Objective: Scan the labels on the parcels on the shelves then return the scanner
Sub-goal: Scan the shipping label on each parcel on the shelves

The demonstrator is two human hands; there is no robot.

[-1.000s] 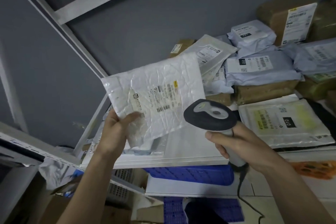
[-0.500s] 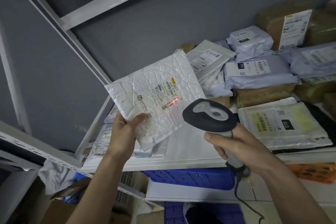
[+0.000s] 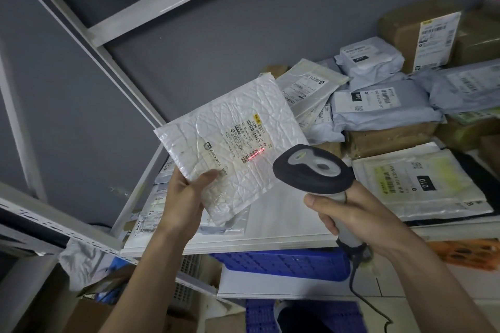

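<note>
My left hand (image 3: pixel 184 197) holds a white bubble mailer (image 3: pixel 238 127) by its lower left corner, tilted up above the shelf (image 3: pixel 270 232), thumb on its face. A red scan line lies across the barcode on its label (image 3: pixel 249 140). My right hand (image 3: pixel 349 213) grips the handle of a black and grey barcode scanner (image 3: pixel 311 170), whose head points at that label from the right. The scanner's cable (image 3: pixel 362 286) hangs down below my wrist.
Several labelled parcels are piled on the shelf to the right: grey poly bags (image 3: pixel 378 108), brown boxes (image 3: pixel 389 138), a flat clear bag (image 3: pixel 422 184). Flat parcels lie at the shelf's left end (image 3: pixel 151 213). White shelf posts (image 3: pixel 89 35) rise at left. Blue crates (image 3: pixel 284 265) sit below.
The mailer has tilted slightly and the red scan line has appeared on its barcode. The scanner and my right hand have barely moved.
</note>
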